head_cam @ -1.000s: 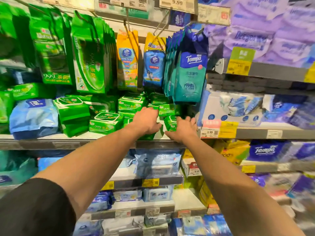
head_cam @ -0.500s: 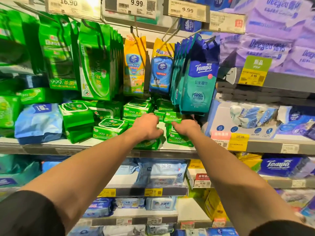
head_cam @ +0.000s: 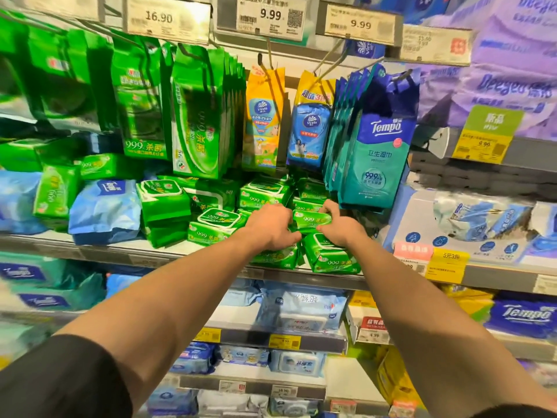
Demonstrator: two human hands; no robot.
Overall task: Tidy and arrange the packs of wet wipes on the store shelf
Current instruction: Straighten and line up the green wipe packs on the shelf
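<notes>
We reach both arms to the store shelf (head_cam: 126,251). Our left hand (head_cam: 271,226) and right hand (head_cam: 339,226) share a grip on one small green wipes pack (head_cam: 312,220), fingers curled round its two ends, holding it just above two more green packs (head_cam: 328,257) lying at the shelf's front edge, below the hanging Tempo packs (head_cam: 376,152).

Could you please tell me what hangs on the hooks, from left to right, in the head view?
Green 999 packs → yellow Vinda pack → blue Vinda pack → teal Tempo packs.
</notes>
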